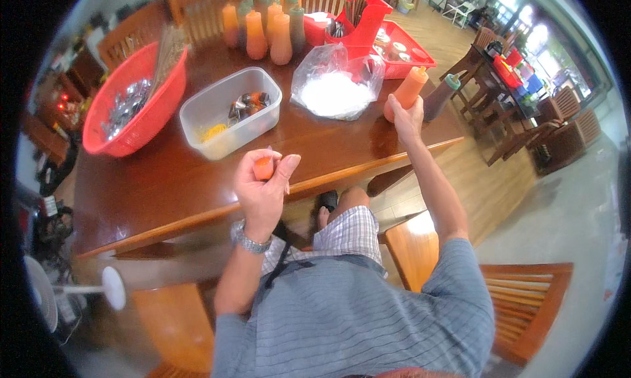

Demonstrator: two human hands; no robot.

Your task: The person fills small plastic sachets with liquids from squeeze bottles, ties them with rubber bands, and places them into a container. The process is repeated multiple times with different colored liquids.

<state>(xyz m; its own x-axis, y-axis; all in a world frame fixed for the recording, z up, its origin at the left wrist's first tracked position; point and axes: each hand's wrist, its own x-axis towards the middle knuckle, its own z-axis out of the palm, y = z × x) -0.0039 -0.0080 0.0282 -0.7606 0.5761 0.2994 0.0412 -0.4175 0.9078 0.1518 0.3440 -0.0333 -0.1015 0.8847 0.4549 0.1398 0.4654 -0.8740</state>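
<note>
My left hand [261,191] is raised above the table's near edge. Between its thumb and fingers is a small clear sachet of orange sauce [263,168]; whether it is sealed I cannot tell. At the right, my right hand [408,118] grips an orange squeeze bottle [410,90], which leans slightly and appears to touch the tabletop. Just beyond that hand stands a dark squeeze bottle with a green cap [442,97]. A clear plastic bag of white contents [337,94] lies left of the orange bottle. Nearer the left hand, a translucent plastic tub [192,117] contains small dark and orange packets plus yellow rubber bands.
A red plastic basket [162,109] with metal cutlery and sticks occupies the table's left end. Several orange and green-capped squeeze bottles [255,35] stand at the back. Beside them are a red utensil caddy [372,13] and a red basket of jars [429,67]. Wooden chairs [527,304] flank me.
</note>
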